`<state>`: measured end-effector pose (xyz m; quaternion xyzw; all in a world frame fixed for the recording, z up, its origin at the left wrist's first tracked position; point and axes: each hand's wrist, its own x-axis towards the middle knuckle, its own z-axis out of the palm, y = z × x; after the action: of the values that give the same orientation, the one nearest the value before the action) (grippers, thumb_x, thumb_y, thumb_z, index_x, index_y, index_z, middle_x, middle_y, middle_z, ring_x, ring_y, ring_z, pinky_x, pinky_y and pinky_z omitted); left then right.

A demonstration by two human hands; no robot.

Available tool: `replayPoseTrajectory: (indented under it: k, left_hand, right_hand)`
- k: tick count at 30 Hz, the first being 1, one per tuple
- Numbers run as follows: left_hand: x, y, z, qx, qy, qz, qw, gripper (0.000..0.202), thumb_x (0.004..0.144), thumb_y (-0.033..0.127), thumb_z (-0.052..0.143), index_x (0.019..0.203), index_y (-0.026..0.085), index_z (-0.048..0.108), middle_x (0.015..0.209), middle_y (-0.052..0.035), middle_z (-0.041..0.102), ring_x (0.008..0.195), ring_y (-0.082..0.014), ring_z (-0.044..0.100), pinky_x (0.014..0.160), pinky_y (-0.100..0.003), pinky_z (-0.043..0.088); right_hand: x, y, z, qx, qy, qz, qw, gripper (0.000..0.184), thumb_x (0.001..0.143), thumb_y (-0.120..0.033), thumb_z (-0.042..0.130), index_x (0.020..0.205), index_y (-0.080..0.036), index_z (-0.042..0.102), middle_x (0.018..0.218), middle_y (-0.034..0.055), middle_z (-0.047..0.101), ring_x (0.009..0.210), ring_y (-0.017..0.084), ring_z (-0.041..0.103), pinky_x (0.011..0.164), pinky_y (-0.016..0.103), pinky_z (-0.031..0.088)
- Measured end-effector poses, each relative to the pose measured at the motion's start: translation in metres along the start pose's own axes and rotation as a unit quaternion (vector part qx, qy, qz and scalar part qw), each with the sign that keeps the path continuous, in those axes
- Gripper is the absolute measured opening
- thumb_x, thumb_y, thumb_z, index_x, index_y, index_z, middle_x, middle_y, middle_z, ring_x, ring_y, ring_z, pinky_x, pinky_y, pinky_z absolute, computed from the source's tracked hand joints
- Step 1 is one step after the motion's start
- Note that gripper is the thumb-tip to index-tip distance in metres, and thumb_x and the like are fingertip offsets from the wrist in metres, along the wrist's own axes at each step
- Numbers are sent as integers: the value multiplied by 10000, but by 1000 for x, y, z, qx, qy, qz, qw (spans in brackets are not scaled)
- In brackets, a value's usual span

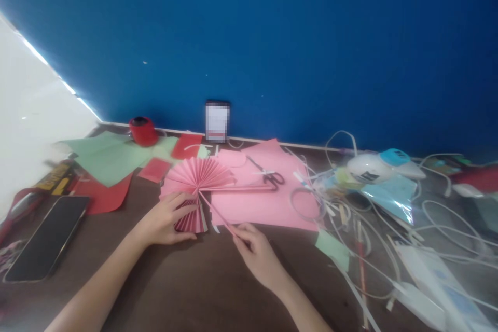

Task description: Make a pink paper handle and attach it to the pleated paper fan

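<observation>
Right hand (254,257), head view: thumb and fingers closed on the near end of a pink stick (218,214). Stick's long axis runs diagonally, upper left to the hub of the pink pleated fan (199,173), centre-left of frame. Left hand (165,219) nearer the fan: fingers and thumb spread about its lower pleats; gripping or merely resting, cannot tell. Forearms slant in from the bottom, left and right of centre.

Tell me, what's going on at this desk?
Someone is handling a pleated pink fan. The left hand lies against its lower part; the right hand grips the end of a narrow strip running to its centre. The fan spreads short of a full circle. Scissors lie on pink paper beside it.
</observation>
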<state>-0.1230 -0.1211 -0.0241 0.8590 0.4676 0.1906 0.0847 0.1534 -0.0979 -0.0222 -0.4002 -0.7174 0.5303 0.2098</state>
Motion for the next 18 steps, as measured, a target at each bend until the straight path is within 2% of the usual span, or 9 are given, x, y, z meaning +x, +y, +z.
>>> replayPoseTrajectory:
  k: [11, 18]
  left_hand:
    - [-3, -1, 1, -22, 18, 6, 1000, 515, 707, 405, 650, 1153, 169, 546, 1126, -147, 551, 1073, -274, 512, 887, -431, 453]
    - [-1, 0, 2, -16, 31, 21, 999, 509, 713, 394, 653, 1150, 158, 539, 1131, -153, 546, 1067, -272, 520, 874, -434, 467]
  right_hand:
    - [1, -3, 2, 8, -18, 11, 1000, 339, 883, -227, 413, 1182, -238, 572, 843, 26, 544, 739, 135, 514, 651, 241, 431]
    - [0, -6, 4, 12, -31, 32, 999, 339, 879, -245, 428, 1187, -246, 570, 791, 7, 492, 697, 118, 475, 649, 226, 411]
